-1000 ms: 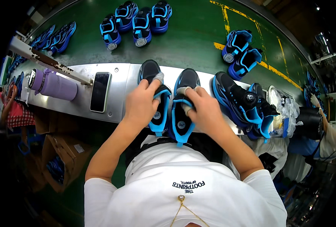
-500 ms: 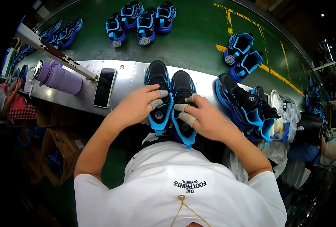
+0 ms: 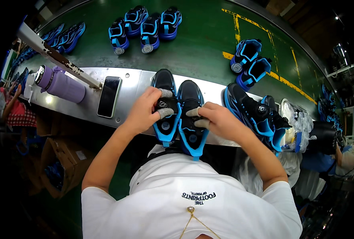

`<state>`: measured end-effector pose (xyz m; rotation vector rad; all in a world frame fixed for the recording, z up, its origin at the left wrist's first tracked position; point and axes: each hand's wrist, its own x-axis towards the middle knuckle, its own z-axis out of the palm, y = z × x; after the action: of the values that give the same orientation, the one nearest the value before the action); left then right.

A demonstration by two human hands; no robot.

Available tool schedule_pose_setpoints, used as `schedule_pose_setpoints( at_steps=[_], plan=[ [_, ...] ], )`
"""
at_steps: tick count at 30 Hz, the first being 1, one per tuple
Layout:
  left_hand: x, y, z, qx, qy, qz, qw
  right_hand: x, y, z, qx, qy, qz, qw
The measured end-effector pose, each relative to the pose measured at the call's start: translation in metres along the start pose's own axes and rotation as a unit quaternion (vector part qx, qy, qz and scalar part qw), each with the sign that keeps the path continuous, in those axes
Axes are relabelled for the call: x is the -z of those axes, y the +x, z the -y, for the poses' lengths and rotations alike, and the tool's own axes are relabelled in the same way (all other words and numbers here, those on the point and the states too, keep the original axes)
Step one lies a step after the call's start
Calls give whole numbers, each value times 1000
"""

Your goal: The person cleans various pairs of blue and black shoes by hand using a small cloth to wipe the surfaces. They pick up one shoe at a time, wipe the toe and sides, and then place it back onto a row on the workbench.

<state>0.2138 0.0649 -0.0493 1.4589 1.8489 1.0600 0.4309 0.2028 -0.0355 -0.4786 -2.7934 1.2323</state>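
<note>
Side by side in front of me stand two black-and-blue sneakers, toes pointing away: a left sneaker (image 3: 164, 79) and a right sneaker (image 3: 190, 91). My left hand (image 3: 145, 111), with grey covers on some fingertips, grips the left sneaker around the round dial on its tongue. My right hand (image 3: 218, 119) has pale fingertip covers and grips the tongue of the right sneaker; its fingers hide the dial area there. Round stickers show on both insoles. Another pair of sneakers (image 3: 242, 105) stands close to the right of my right hand.
Left on the metal ledge (image 3: 130, 85) lie a phone (image 3: 109, 96) and a purple bottle (image 3: 67, 85), beside a chipped white post (image 3: 53, 53). Several sneakers (image 3: 149, 36) stand on the green belt (image 3: 201, 36). Plastic bags (image 3: 302, 131) are at right, a cardboard box (image 3: 67, 159) lower left.
My left hand has shifted slightly and its fingers have parted around the dial, which now shows. The fingers of my right hand have shifted on the tongue. The whole view has moved a little.
</note>
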Motion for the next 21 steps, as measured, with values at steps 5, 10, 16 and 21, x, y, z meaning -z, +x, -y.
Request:
schedule_pose_setpoints(
  at_steps=[5,10,16,21],
  plan=[
    [-4,-3,34,14,-52,-3,999,0,-2,8,-32,-62,-42,997],
    [3,6,19,50,-155,49,985,2,2,-3,-20,17,-6,1000],
    [-3,4,13,-104,119,-14,987,8,1,12,-12,-80,-50,995],
    [-22,-3,6,-27,108,-104,988,12,8,11,74,-103,39,991]
  ],
)
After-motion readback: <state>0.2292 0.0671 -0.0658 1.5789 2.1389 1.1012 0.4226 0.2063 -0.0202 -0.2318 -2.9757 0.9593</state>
